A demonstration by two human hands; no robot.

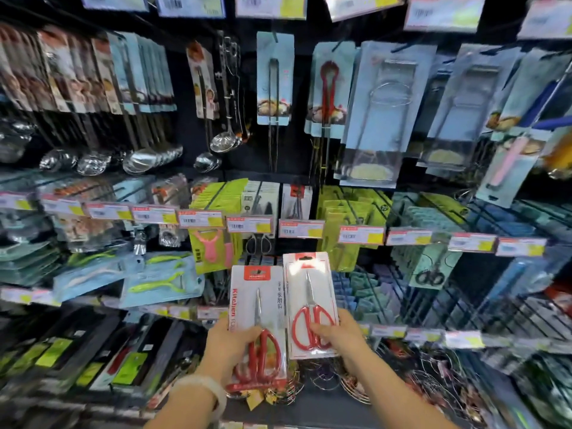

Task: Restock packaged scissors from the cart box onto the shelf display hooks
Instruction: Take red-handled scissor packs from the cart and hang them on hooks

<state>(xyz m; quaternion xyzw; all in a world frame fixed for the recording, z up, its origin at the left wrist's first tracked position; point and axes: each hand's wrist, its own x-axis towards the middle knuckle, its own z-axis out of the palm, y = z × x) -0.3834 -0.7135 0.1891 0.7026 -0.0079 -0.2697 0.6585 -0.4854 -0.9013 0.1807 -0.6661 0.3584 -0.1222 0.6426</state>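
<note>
I hold two packs of red-handled scissors upright in front of the shelf. My left hand (230,339) grips the lower part of the left scissors pack (257,300), a white card printed "Kitchen". My right hand (337,334) pinches the right scissors pack (309,292) at its lower edge, thumb across the red handles. The right pack is slightly higher. Above them a matching scissors pack (296,201) hangs on a display hook behind a price tag (301,228). The cart box is out of view.
Hooks all around carry packaged ladles, tongs (274,78), peelers (210,249) and green cards. A row of price tags (201,218) runs across the middle. Wire utensils (328,379) lie on the lower shelf beneath my hands. A pale bracelet (202,390) circles my left wrist.
</note>
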